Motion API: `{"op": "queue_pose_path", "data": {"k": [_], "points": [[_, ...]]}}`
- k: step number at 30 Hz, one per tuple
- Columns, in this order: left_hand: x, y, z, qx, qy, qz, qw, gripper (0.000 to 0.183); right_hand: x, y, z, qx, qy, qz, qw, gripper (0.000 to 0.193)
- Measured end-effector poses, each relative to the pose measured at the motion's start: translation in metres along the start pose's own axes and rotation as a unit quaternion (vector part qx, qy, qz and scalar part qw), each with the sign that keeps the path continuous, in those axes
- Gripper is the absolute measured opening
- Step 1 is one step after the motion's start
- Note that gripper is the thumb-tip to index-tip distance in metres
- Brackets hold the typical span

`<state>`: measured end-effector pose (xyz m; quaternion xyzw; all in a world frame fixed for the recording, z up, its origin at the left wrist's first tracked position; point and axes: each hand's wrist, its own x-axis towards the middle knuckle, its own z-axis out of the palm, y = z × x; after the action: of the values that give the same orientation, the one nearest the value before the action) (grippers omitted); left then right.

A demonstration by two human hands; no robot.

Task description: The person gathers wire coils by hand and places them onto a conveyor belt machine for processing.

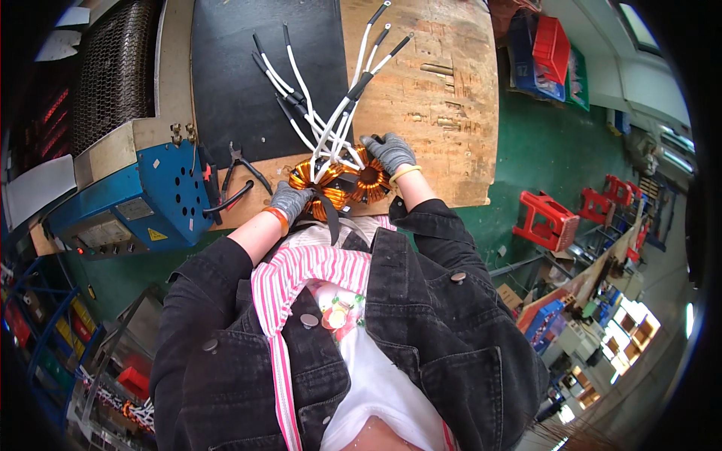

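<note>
Left hand (291, 200) and right hand (391, 153) half-curled against copper toroidal coils (371, 177), upper-middle frame (honestly can't tell if they're gripping).

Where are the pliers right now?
In the head view, the pliers lie left of centre on the bench, between the blue machine and the copper-coloured coils, up and left of the gloved left hand.
</note>
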<state>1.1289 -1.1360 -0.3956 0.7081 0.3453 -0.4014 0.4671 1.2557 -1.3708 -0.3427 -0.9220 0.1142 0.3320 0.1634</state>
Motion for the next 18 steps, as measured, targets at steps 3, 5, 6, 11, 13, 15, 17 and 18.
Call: {"op": "queue_pose_path", "data": {"k": [3, 5, 6, 11, 13, 15, 17, 18], "points": [[-0.004, 0.004, -0.001, -0.004, 0.000, -0.003, 1.000, 0.066, -0.002, -0.003, -0.001, -0.014, 0.014, -0.006, 1.000, 0.064], [-0.020, 0.019, -0.004, 0.033, 0.014, -0.011, 0.999, 0.066, -0.001, -0.003, -0.002, -0.035, 0.005, -0.009, 0.999, 0.060], [-0.025, 0.021, -0.004, 0.034, 0.017, -0.012, 0.999, 0.066, 0.000, -0.005, -0.001, -0.033, 0.004, -0.011, 0.999, 0.060], [-0.032, 0.027, -0.002, 0.059, 0.070, -0.003, 0.996, 0.059, -0.002, -0.005, 0.002, -0.040, 0.045, -0.016, 0.998, 0.056], [-0.025, 0.021, 0.001, 0.050, 0.061, 0.011, 0.997, 0.061, 0.000, 0.002, 0.007, -0.014, 0.046, -0.012, 0.999, 0.055], [-0.022, 0.018, 0.003, 0.040, 0.054, 0.024, 0.997, 0.064, -0.001, 0.003, 0.009, 0.020, 0.048, -0.008, 0.999, 0.052], [-0.023, 0.019, 0.006, 0.056, 0.075, 0.041, 0.995, 0.064, -0.003, 0.009, 0.014, 0.033, 0.066, -0.008, 0.997, 0.051], [-0.038, 0.036, 0.001, 0.089, 0.073, 0.041, 0.992, 0.065, -0.002, 0.014, 0.016, 0.048, 0.083, -0.004, 0.995, 0.050]]}}
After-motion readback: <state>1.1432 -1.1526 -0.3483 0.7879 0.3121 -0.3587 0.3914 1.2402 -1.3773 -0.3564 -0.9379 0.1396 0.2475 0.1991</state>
